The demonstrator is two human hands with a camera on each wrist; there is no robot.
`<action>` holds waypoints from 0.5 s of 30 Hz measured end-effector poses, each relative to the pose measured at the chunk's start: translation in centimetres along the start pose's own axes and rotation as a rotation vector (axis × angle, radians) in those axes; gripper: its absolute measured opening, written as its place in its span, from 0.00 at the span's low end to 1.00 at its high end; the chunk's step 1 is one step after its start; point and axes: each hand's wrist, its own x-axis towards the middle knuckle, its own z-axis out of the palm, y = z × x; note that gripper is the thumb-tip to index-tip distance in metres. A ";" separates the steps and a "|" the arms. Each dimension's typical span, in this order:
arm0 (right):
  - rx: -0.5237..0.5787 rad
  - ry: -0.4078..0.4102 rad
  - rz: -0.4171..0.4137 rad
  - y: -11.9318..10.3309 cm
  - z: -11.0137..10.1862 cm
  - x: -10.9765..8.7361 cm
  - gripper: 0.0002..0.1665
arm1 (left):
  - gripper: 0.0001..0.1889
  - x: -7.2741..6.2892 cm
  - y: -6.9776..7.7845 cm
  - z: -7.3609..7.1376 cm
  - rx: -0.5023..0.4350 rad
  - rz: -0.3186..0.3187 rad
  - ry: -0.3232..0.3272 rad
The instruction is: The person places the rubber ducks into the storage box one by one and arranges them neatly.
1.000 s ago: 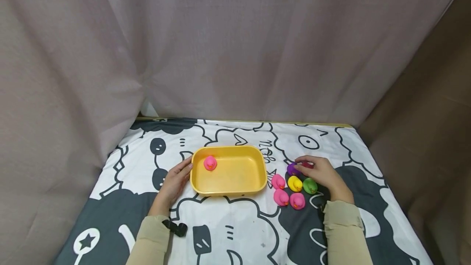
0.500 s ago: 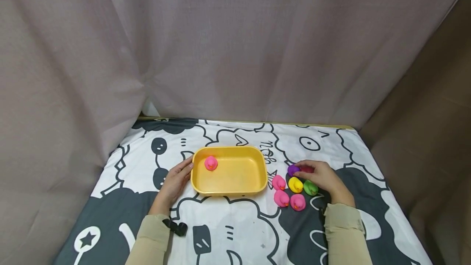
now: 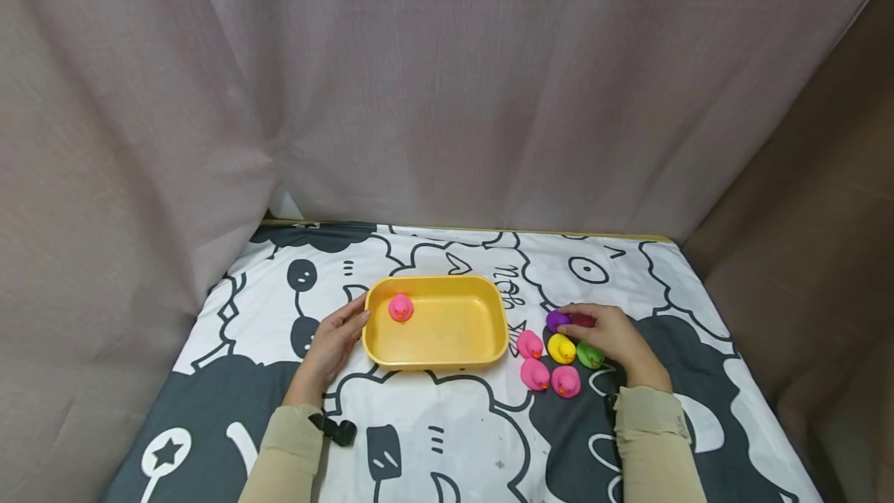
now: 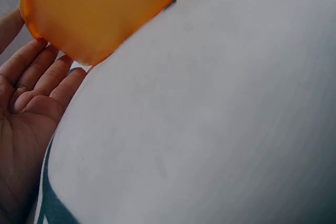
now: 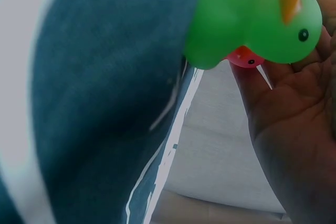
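A yellow tray [image 3: 436,332] lies in the middle with a pink rubber duck [image 3: 400,307] in it. My left hand [image 3: 337,340] is at the tray's left side; fingertips, nearly straight, touch its wall in the left wrist view. At the right, my right hand [image 3: 615,336] holds a red rubber duck [image 3: 582,320] between thumb and fingers, largely hidden there. Its thumb and index tips reach to the purple duck [image 3: 556,321] beside it. A green duck [image 5: 231,19] stands right in front of that hand in the right wrist view, partly covering the red one.
Near the right hand stand a yellow duck [image 3: 561,349] and several pink ducks [image 3: 535,374], grouped close together right of the tray. A black-and-white cartoon cloth [image 3: 447,425] covers the table. Grey curtains [image 3: 447,84] hang behind it and at the sides.
My right hand has come slightly nearer and its thumb has lowered, showing more of the purple duck. The left hand and the tray stay in place.
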 end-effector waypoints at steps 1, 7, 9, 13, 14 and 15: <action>0.001 -0.001 0.001 0.0 0.0 0.0 0.28 | 0.27 0.0 0.0 0.0 0.001 -0.002 -0.002; 0.007 0.016 -0.009 0.1 0.0 0.0 0.28 | 0.27 0.0 0.0 -0.1 0.000 -0.009 0.002; 0.013 0.034 -0.020 0.1 -0.2 0.0 0.28 | 0.26 0.0 0.0 -0.1 -0.003 -0.013 0.005; 0.016 0.070 -0.042 -0.2 -0.7 0.2 0.29 | 0.26 0.0 0.1 0.0 -0.005 -0.017 0.007; 0.018 0.080 -0.048 -0.4 -0.9 0.3 0.29 | 0.26 0.0 0.1 0.0 -0.007 -0.016 0.006; 0.016 0.088 -0.053 -0.7 -1.1 0.5 0.30 | 0.26 0.0 0.1 0.0 -0.007 -0.017 0.005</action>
